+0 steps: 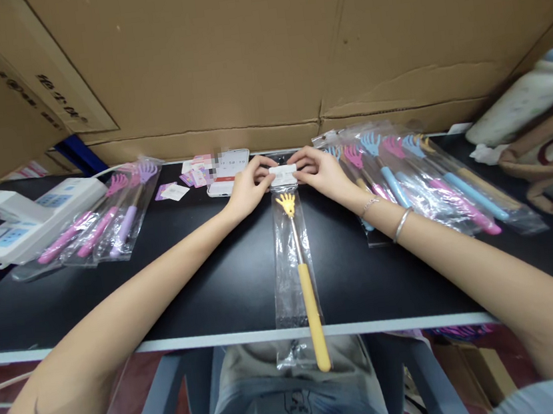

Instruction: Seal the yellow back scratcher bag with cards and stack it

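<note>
Centrally, yellow back scratcher point(297, 238) in clear sleeve point(284, 266) lies on black table point(207, 296), handle point(314, 316) past front edge. Left hand point(250, 186) and right hand point(323, 173) pinch ends of white label point(283, 175) at sleeve's top. Phone point(235, 164) beside left hand; bagged scratchers point(395, 185) beside right hand.

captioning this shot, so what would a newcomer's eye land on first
Most likely the yellow scratcher lying in its clear bag at center, its handle jutting past the near edge of the table. Next, the bagged multicolored scratchers at right, and the pink and purple ones at left beside the white power strip.
</note>
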`<action>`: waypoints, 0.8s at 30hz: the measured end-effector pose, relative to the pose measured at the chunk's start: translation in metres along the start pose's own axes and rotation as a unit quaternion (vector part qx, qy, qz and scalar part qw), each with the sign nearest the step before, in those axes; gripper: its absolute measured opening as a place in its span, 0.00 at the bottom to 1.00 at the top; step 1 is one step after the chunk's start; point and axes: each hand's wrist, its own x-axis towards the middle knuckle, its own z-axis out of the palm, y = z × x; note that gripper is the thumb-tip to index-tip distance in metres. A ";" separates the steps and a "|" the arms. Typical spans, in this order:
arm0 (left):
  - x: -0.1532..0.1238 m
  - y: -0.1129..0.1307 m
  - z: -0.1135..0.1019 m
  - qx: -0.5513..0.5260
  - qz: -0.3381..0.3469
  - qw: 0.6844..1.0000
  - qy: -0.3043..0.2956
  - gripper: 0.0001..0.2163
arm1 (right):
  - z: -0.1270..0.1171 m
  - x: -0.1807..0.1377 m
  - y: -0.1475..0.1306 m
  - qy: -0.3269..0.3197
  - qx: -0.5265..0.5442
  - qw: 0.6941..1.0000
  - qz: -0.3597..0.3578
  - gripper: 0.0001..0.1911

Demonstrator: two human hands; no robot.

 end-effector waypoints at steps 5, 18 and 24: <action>0.000 0.001 0.000 -0.008 0.001 1.000 0.002 0.07 | 0.000 -0.001 -0.003 0.002 -0.004 1.000 0.006 0.09; 0.000 0.003 0.002 -0.009 -0.020 1.000 0.020 0.04 | 0.001 0.001 0.001 0.004 0.036 0.999 0.040 0.10; 0.000 0.004 0.003 -0.002 -0.020 1.000 0.022 0.03 | 0.001 0.000 -0.001 0.006 0.044 0.998 0.049 0.09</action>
